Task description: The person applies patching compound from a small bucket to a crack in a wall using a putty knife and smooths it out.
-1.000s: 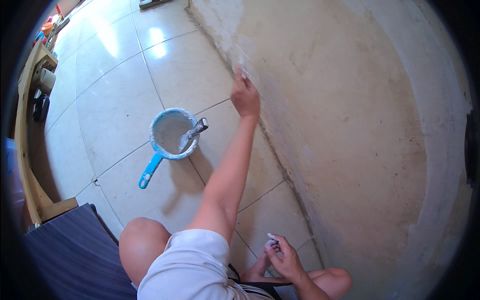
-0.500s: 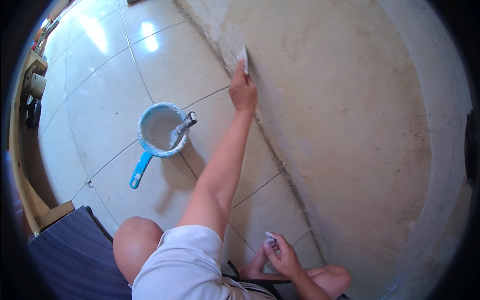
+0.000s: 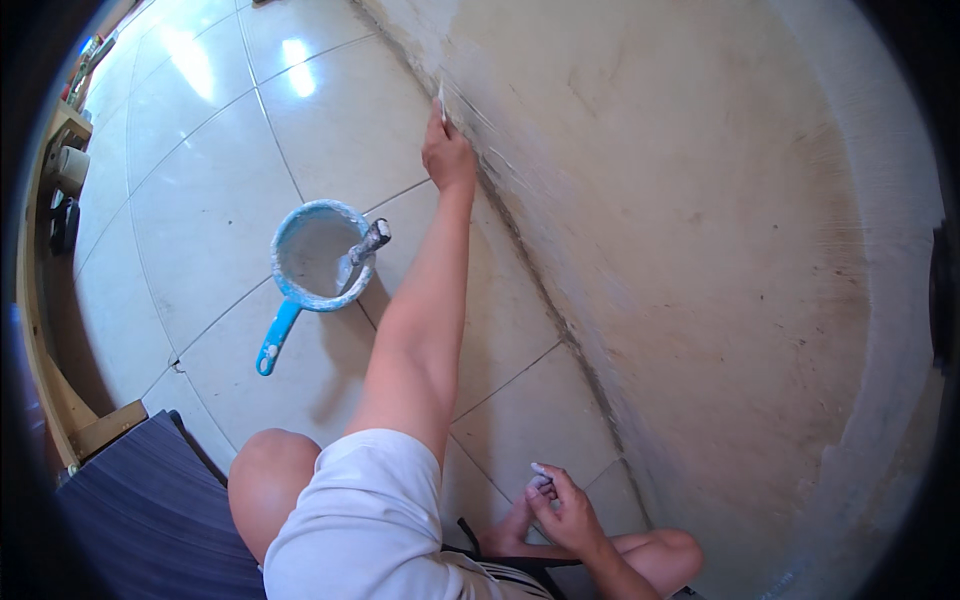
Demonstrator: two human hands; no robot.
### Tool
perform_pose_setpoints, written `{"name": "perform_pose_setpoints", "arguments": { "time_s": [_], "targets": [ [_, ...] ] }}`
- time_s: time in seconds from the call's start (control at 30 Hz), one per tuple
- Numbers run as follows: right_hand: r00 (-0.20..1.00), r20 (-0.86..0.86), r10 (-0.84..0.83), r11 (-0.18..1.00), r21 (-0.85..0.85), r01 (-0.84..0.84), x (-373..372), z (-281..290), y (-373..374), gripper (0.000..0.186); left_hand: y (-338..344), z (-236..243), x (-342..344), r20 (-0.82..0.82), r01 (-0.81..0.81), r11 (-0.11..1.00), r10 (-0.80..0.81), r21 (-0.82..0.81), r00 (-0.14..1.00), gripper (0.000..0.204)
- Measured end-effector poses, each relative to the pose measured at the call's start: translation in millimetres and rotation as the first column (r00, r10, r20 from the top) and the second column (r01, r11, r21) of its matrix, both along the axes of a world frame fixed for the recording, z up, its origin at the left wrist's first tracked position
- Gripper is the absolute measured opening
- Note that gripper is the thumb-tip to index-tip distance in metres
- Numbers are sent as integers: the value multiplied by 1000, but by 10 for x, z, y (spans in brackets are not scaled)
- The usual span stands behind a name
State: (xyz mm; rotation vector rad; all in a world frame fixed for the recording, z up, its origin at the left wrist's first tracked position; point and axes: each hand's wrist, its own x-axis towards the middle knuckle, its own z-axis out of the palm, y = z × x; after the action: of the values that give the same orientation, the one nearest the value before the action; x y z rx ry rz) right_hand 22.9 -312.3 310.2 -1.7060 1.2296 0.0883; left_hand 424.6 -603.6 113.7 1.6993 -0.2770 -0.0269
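My left hand [image 3: 448, 155] stretches far forward to the corner where the wall meets the floor. It is closed on a thin pale scraper [image 3: 441, 95], seen nearly edge-on against the wall's foot. Fresh whitish streaks mark the wall [image 3: 680, 220] beside it. Near my foot, my right hand [image 3: 568, 515] is closed, with something small and whitish-grey at its fingertips that I cannot make out. On the tiles to the left stands a blue dipper [image 3: 280, 335] holding grey-white paste. A putty knife [image 3: 372, 239] with a dark, smeared handle leans inside it.
Glossy pale floor tiles [image 3: 190, 240] meet the wall along a rough, dark seam. A wooden frame [image 3: 108, 430] runs down the left edge, with a white container [image 3: 72, 168] beside it. Dark striped fabric [image 3: 160, 510] lies at the lower left, next to my knee.
My left hand has swung left with the scraper, which has turned more edge-on. New streaks show on the lower wall. My right hand stays where it was.
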Motion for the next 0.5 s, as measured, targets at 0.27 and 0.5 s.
{"name": "perform_pose_setpoints", "arguments": {
  "time_s": [0.27,0.5],
  "targets": [
    [999,-18,-36,998,43,37,56,97,-5,44,123,-63,-565,-42,197,980,-196,23,980,45],
    [1000,-4,-17,1000,24,17,101,151,68,44,536,20,-1595,78,263,962,-257,-75,963,56]
  ]
}}
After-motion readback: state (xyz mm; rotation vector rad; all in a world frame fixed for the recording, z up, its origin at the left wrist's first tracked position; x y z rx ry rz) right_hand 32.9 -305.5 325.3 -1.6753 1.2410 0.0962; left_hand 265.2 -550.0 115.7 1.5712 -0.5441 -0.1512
